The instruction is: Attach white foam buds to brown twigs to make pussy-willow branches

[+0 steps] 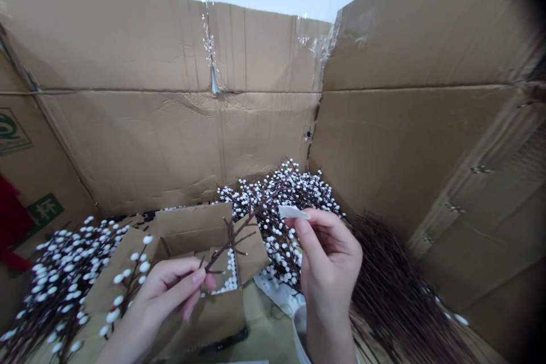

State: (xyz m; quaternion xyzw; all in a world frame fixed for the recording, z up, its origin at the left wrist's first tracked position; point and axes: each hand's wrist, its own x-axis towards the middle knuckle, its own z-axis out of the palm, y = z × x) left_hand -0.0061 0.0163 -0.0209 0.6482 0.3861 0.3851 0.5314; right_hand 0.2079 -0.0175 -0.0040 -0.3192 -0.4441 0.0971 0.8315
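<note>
A thin, dark pussy-willow branch (231, 243) dotted with round white buds slants up and right from the left hand (164, 301), while a small white slip (293, 212) sits pinched in the right hand (328, 264).

This looks like a packing area, with a large opened cardboard carton (170, 142) holding artificial pussy-willow stems (55, 284).

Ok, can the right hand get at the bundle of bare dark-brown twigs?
Probably yes: the right hand sits beside the bundle of bare dark-brown twigs, nothing between them, though it pinches a flat white piece.
</note>
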